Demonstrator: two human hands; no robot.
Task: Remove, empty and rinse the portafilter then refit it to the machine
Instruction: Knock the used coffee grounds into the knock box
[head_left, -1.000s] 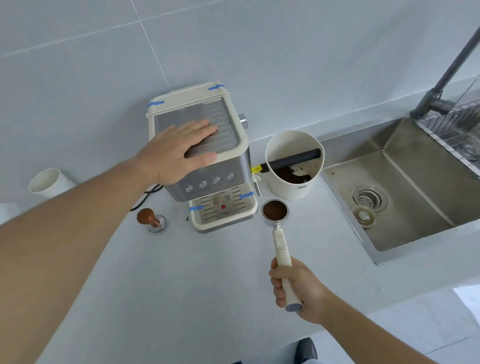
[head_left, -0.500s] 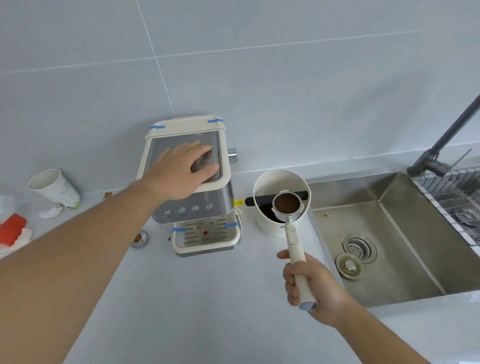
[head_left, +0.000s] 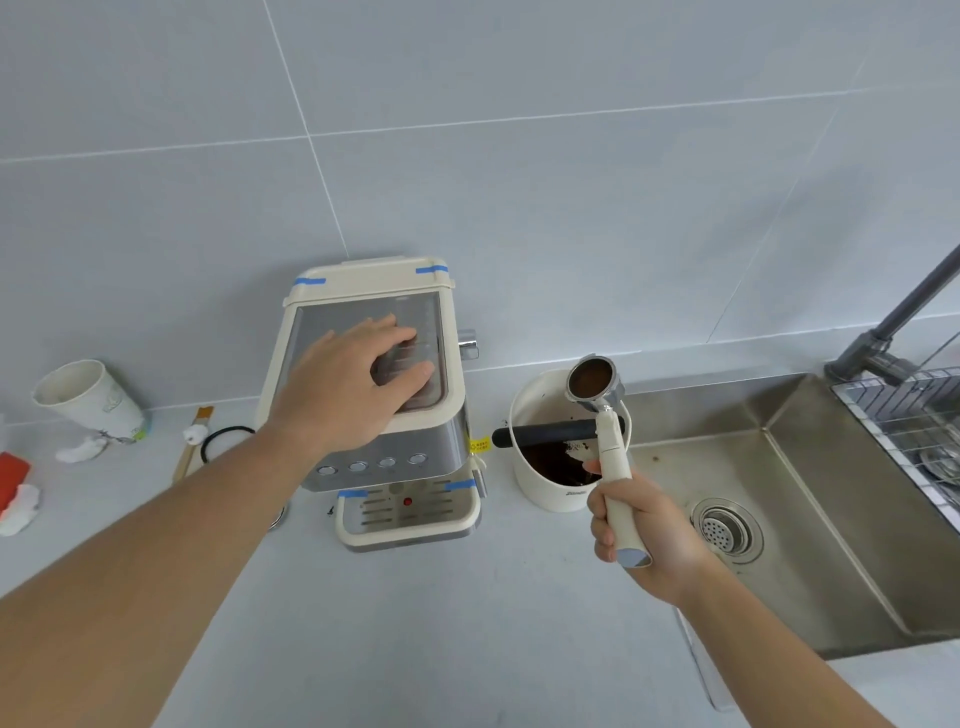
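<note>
Right hand (head_left: 641, 525): clenching around the cream handle of the portafilter (head_left: 597, 395), holding it tilted upward off the counter (head_left: 467, 623). Portafilter basket: facing the camera, carrying dark coffee grounds, hovering above the rim of the white knock box (head_left: 550, 483), in front of its black bar. Knock box: sitting between the espresso machine (head_left: 395, 452) and the steel sink (head_left: 810, 519), holding spent grounds. Left hand (head_left: 353, 379): lying flat, fingers spread, pressing on the machine's top plate, gripping nothing. Paper cup (head_left: 85, 395): standing at far left by the wall. Faucet (head_left: 898, 317): rising at the sink's far right.
</note>
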